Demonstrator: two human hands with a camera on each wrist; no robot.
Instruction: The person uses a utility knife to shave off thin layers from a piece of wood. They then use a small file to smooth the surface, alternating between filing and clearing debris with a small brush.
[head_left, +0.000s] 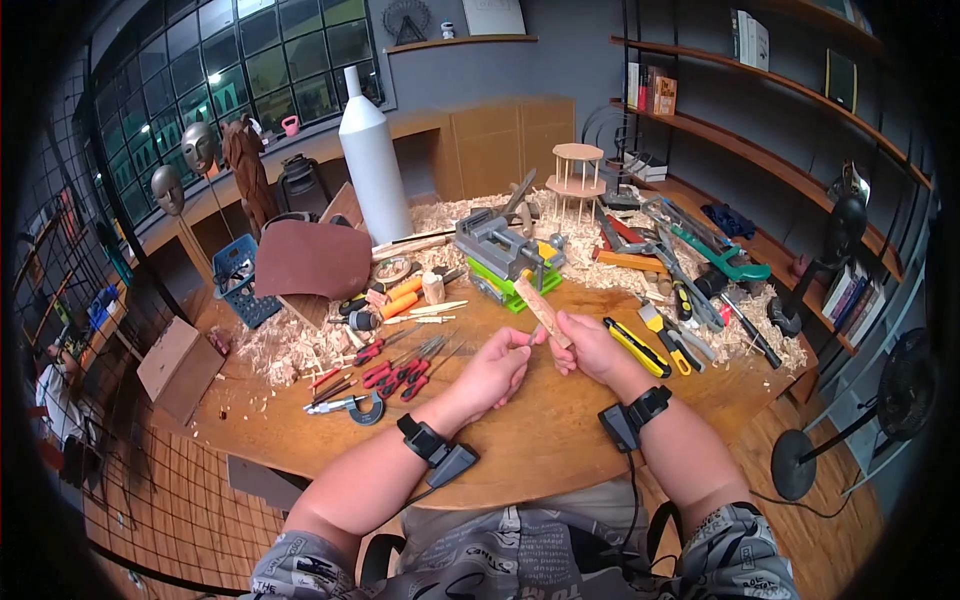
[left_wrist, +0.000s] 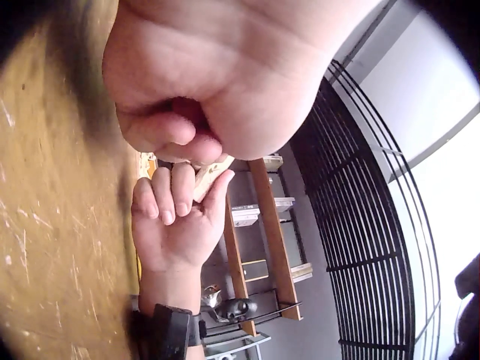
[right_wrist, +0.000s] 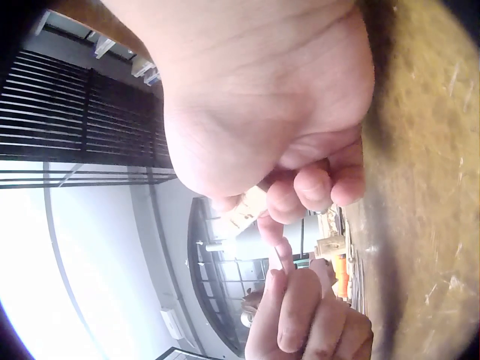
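Note:
My right hand (head_left: 590, 350) grips the lower end of a flat, light wooden strip (head_left: 540, 308) with a mottled face. The strip tilts up and away over the table. In the right wrist view its pale end (right_wrist: 251, 208) shows past the curled fingers. My left hand (head_left: 495, 372) is close beside it, fingers curled, fingertips right at the strip's lower end. Between the left thumb and a fingertip shows a small thin sliver (right_wrist: 281, 259), mostly hidden by the fingers; I cannot tell what it is.
Red-handled carving tools (head_left: 395, 375) and a micrometer (head_left: 350, 405) lie left of my hands. A yellow utility knife (head_left: 637, 347) lies right. Ahead stands a grey vise (head_left: 500, 245) on a green base, amid wood shavings (head_left: 450, 212), with a white bottle (head_left: 372, 160) behind.

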